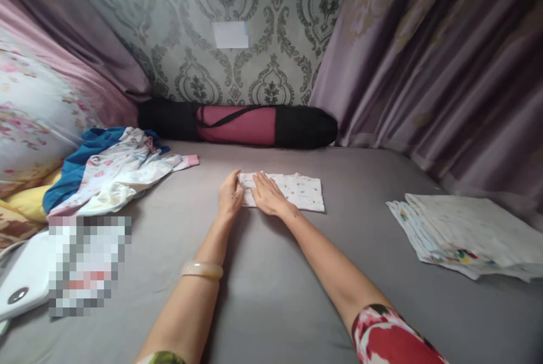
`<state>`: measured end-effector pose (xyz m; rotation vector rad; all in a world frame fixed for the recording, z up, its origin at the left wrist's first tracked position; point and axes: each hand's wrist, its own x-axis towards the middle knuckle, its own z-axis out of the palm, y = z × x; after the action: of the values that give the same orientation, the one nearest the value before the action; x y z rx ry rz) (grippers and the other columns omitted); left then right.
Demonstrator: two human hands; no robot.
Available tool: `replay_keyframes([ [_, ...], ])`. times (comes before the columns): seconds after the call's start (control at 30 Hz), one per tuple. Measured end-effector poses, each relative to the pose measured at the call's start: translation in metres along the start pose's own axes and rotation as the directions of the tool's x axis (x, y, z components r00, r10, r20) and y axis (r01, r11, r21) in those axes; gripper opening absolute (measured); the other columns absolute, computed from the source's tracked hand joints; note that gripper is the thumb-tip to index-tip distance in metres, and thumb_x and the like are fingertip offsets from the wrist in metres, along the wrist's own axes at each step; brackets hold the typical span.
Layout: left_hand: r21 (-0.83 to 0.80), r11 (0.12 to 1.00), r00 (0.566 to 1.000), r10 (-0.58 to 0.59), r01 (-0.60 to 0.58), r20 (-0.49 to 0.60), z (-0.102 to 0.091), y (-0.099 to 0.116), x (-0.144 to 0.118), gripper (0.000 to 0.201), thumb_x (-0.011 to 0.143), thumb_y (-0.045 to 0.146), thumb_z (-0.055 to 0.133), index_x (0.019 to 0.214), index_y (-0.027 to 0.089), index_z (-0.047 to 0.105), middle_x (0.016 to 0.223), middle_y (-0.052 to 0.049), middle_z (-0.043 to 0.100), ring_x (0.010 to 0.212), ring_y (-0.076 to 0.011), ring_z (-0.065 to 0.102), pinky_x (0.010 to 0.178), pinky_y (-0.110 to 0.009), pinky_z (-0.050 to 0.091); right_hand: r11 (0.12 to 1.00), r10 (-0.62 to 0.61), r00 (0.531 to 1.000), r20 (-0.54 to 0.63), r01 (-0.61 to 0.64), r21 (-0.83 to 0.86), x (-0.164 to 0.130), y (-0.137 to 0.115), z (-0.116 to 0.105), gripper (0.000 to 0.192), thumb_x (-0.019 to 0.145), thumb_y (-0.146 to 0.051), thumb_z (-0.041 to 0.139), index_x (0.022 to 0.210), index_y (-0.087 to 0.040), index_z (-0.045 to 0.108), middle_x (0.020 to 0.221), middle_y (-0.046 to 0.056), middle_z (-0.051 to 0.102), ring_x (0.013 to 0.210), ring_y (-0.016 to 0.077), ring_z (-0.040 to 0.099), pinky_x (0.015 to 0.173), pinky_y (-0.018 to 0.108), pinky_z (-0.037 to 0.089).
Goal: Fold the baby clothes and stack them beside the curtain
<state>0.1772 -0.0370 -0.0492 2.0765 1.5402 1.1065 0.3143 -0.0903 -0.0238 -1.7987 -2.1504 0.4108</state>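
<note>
A small white printed cloth [297,191], folded into a flat rectangle, lies on the grey bed sheet [263,285] in the middle of the view. My left hand [230,194] rests at the cloth's left edge with its fingers on the fabric. My right hand [266,193] lies flat on the left part of the cloth, palm down, fingers spread. A pale bangle [202,269] sits on my left forearm. Neither hand grips anything.
A stack of folded white cloths [462,234] lies at the right. A heap of unfolded clothes, blue and white [114,169], lies at the left beside floral pillows [29,109]. A black and pink rolled bag [241,124] lines the wall. Curtains [432,70] hang on the right.
</note>
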Motion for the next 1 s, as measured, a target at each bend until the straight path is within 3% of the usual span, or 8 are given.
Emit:
replay_keyframes([
  [0.07,0.037,0.991,0.988,0.125,-0.128,0.091,0.008,0.009,-0.006,0.045,0.089,0.014,0.032,0.128,0.017,0.055,0.128,-0.010,0.062,0.122,-0.0193,0.055,0.108,-0.038,0.038,0.999,0.019,1.000,0.021,-0.018,-0.033,-0.018,0.017,-0.006,0.060,0.098,-0.036,0.022,0.149,-0.005,0.028,0.158,0.015,0.020,0.147,0.0237,0.014,0.119,0.041,0.009],
  [0.17,0.091,0.942,0.919,0.289,-0.323,0.267,0.018,0.028,-0.017,0.043,0.094,0.017,0.032,0.132,0.018,0.052,0.138,-0.010,0.055,0.133,-0.0199,0.044,0.114,-0.042,0.028,0.997,0.037,0.999,0.033,-0.035,-0.073,-0.039,0.038,-0.013,0.060,0.098,-0.036,0.021,0.150,-0.005,0.028,0.158,0.014,0.020,0.147,0.0233,0.013,0.119,0.042,0.008],
  [0.23,0.134,0.914,0.873,0.310,-0.382,0.376,0.023,0.038,-0.024,0.043,0.096,0.025,0.033,0.135,0.018,0.050,0.143,-0.012,0.050,0.138,-0.0225,0.038,0.115,-0.045,0.024,0.997,0.031,0.999,0.036,-0.028,-0.076,-0.046,0.049,-0.016,0.061,0.098,-0.035,0.020,0.150,-0.006,0.026,0.159,0.012,0.020,0.147,0.0219,0.013,0.119,0.041,0.008],
  [0.33,0.227,0.900,0.852,0.235,-0.373,0.468,0.026,0.045,-0.028,0.046,0.097,0.035,0.035,0.139,0.020,0.047,0.149,-0.013,0.042,0.141,-0.0267,0.032,0.115,-0.048,0.022,0.998,0.012,0.999,0.038,-0.010,-0.058,-0.048,0.061,-0.020,0.062,0.098,-0.037,0.018,0.151,-0.006,0.025,0.158,0.012,0.021,0.147,0.0198,0.014,0.119,0.039,0.008],
  [0.53,0.309,0.884,0.844,0.154,-0.350,0.514,0.034,0.036,-0.010,0.050,0.097,0.043,0.035,0.144,0.026,0.040,0.154,-0.011,0.033,0.144,-0.0270,0.026,0.115,-0.050,0.020,0.993,0.078,0.997,-0.007,-0.079,-0.085,-0.041,0.088,-0.026,0.060,0.098,-0.038,0.016,0.150,-0.011,0.029,0.158,0.009,0.024,0.146,0.0192,0.015,0.119,0.040,0.009],
  [0.8,0.347,0.880,0.843,0.103,-0.325,0.528,0.040,0.023,0.027,0.051,0.098,0.045,0.030,0.142,0.022,0.042,0.151,-0.014,0.038,0.143,-0.0274,0.028,0.115,-0.053,0.016,0.958,0.242,0.967,-0.081,-0.251,-0.137,-0.039,0.115,-0.032,0.056,0.099,-0.034,0.021,0.149,-0.012,0.032,0.156,0.009,0.029,0.145,0.0219,0.020,0.118,0.044,0.006],
  [0.9,0.331,0.881,0.830,0.113,-0.338,0.547,0.038,0.016,0.039,0.051,0.098,0.045,0.027,0.141,0.022,0.041,0.151,-0.013,0.039,0.141,-0.0266,0.031,0.114,-0.052,0.018,0.935,0.306,0.942,-0.138,-0.324,-0.141,-0.042,0.123,-0.036,0.054,0.099,-0.031,0.024,0.147,-0.010,0.035,0.154,0.011,0.032,0.143,0.0239,0.023,0.116,0.046,0.011],
  [1.0,0.338,0.879,0.823,0.099,-0.336,0.559,0.035,0.013,0.051,0.048,0.095,0.043,0.034,0.136,0.020,0.047,0.144,-0.013,0.045,0.133,-0.0261,0.042,0.110,-0.043,0.030,0.922,0.322,0.922,-0.214,-0.356,-0.148,-0.046,0.128,-0.040,0.049,0.099,-0.030,0.026,0.140,-0.012,0.045,0.147,0.012,0.044,0.135,0.0250,0.035,0.111,0.042,0.023],
])
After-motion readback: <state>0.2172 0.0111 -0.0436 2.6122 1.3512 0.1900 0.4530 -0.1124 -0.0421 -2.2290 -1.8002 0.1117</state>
